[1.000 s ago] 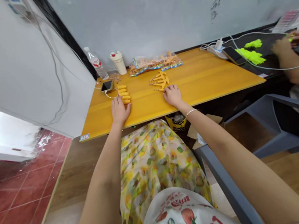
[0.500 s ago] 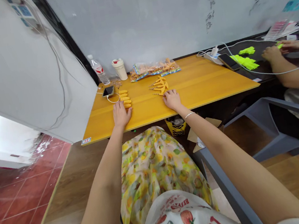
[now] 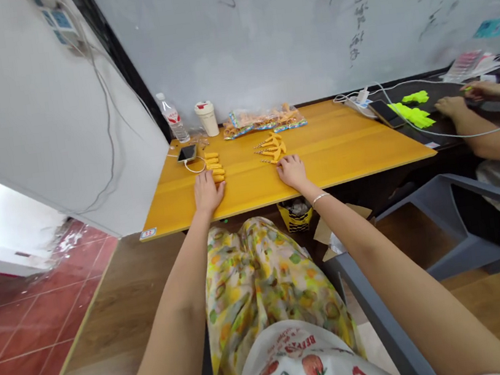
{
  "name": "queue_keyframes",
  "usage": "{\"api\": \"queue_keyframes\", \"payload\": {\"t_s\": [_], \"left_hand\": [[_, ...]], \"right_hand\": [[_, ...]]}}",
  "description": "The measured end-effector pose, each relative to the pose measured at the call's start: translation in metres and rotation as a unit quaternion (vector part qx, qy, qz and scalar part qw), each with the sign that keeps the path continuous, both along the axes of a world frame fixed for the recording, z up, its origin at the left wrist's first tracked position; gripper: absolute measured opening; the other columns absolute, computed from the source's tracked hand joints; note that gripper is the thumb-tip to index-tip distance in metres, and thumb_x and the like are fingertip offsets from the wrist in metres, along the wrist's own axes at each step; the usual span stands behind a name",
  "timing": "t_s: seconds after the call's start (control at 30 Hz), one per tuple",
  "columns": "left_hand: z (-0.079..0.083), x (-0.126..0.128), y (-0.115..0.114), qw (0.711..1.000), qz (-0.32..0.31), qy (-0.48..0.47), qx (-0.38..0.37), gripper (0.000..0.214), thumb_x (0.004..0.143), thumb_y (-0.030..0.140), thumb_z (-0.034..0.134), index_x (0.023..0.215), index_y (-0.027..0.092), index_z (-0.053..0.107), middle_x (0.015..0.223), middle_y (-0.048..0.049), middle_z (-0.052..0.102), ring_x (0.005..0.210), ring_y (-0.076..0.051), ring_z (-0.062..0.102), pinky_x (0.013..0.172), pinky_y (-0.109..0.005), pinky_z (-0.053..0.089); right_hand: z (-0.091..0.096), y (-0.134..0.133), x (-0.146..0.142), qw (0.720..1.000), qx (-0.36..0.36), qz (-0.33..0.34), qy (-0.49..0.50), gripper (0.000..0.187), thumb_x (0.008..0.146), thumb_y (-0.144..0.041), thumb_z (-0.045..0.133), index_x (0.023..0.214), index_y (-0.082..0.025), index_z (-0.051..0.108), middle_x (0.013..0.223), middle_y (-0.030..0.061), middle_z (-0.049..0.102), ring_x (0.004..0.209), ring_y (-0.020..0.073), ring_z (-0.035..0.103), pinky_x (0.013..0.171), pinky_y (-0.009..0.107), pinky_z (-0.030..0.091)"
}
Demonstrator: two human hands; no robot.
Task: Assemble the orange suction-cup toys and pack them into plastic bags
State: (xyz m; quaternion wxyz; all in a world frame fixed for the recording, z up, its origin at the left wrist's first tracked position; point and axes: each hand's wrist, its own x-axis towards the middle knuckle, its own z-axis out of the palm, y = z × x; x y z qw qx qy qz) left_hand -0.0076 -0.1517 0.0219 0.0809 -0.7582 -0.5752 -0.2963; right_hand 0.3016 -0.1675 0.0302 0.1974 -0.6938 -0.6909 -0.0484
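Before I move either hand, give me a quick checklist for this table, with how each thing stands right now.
1. Left hand and right hand resting on the wooden table: ok.
2. Left hand clear of the yellow oblong pieces: cannot tell; its fingers are right by the nearest one.
3. Right hand clear of the yellow corkscrew-like pieces: cannot tell; its fingertips are very close to the nearest one.
4. White cable well away from the yellow oblong pieces: not ok; it loops close beside them.
5. Plastic bottle upright, cap on: ok.
6. Cup upright, lid on: ok.
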Motion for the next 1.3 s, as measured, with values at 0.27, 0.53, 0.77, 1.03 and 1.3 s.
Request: {"api": "queue_keyframes", "payload": {"t_s": [0.27,0.53,0.77,1.03,1.3], "left_hand": [[0.0028,0.003,-0.0033,1.0,0.0,-0.001,-0.013,0.054,0.091,0.037,0.053,0.136,0.008,0.049,0.138,-0.0248,0.055,0.131,-0.039,0.049,0.109,-0.052,0.042],[0.0023,0.0023,-0.0009,1.0,-0.001,-0.006,-0.009,0.054,0.09,0.038,0.053,0.135,0.009,0.048,0.138,-0.0254,0.055,0.131,-0.04,0.049,0.109,-0.053,0.042],[-0.0002,0.0019,0.0018,1.0,-0.006,0.001,-0.008,0.055,0.091,0.038,0.054,0.136,0.007,0.048,0.139,-0.0259,0.054,0.132,-0.039,0.048,0.111,-0.052,0.041],[0.0003,0.0022,0.0021,1.0,0.0,-0.005,-0.006,0.055,0.091,0.038,0.055,0.136,0.007,0.049,0.139,-0.0255,0.055,0.131,-0.039,0.049,0.11,-0.051,0.041],[-0.0003,-0.0014,-0.0005,0.998,-0.06,0.01,0.013,0.051,0.093,0.04,0.054,0.134,0.01,0.051,0.136,-0.0245,0.056,0.13,-0.037,0.051,0.109,-0.051,0.042]], "right_hand": [[-0.0028,0.0033,0.0011,1.0,0.011,0.003,0.011,0.035,0.098,-0.029,0.046,0.12,-0.015,0.07,0.133,0.0167,0.063,0.126,0.0341,0.045,0.1,0.045,0.041],[-0.0009,0.0002,0.0003,1.0,0.013,0.004,0.01,0.036,0.098,-0.029,0.045,0.119,-0.015,0.07,0.132,0.0176,0.064,0.126,0.0346,0.046,0.099,0.046,0.042],[-0.0003,-0.0003,-0.0004,1.0,0.007,0.006,0.01,0.037,0.098,-0.028,0.044,0.121,-0.015,0.07,0.132,0.0186,0.064,0.126,0.0345,0.044,0.099,0.046,0.041],[-0.0014,0.0018,0.0009,1.0,0.002,0.013,-0.001,0.038,0.099,-0.029,0.042,0.121,-0.013,0.07,0.134,0.0196,0.062,0.125,0.0349,0.044,0.097,0.045,0.041],[-0.0012,-0.0036,-0.001,1.0,0.002,0.01,0.003,0.038,0.101,-0.029,0.042,0.121,-0.013,0.069,0.131,0.0187,0.064,0.126,0.0347,0.045,0.099,0.045,0.041]]}}
